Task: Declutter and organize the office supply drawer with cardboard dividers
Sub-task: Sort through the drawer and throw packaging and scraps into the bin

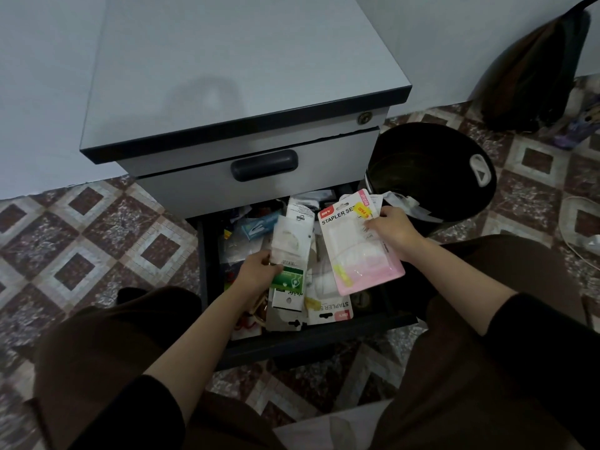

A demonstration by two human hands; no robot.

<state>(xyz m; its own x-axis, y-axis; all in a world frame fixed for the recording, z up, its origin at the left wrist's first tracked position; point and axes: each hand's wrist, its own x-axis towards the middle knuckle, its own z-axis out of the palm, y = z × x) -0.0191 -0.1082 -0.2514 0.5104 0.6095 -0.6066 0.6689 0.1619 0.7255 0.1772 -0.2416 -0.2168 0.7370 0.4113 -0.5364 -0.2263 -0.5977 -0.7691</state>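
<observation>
I read the open drawer (207, 287) of the grey cabinet (227, 76) at centre, pulled out toward the near side between the person's knees. The upper drawer (324, 170) is closed, and its dark handle (264, 165) faces me.

Left hand (258, 274): the fingers are curled round the near-left edge of a white-and-green blister pack (290, 251), held over the left half of the open drawer. The view is dim here; the contents are possibly a roll of tape.

Right hand (394, 233): fingers and thumb pinch the right edge of a pink pack (363, 254) printed "STAPLER SET", with a yellow sticker near its far end. The pack is tilted, its far end above the drawer's far-right corner and its near end over the right half.

Inside the drawer, loose items lie in a jumble. A second stapler-set pack (331, 308) lies flat near the front, below both held packs. A blue box (258, 227) sits toward the far left.

A black bin (431, 170) stands on the patterned tile floor (97, 228) just right of the cabinet, with white paper scraps (402, 203) at its near rim.
</observation>
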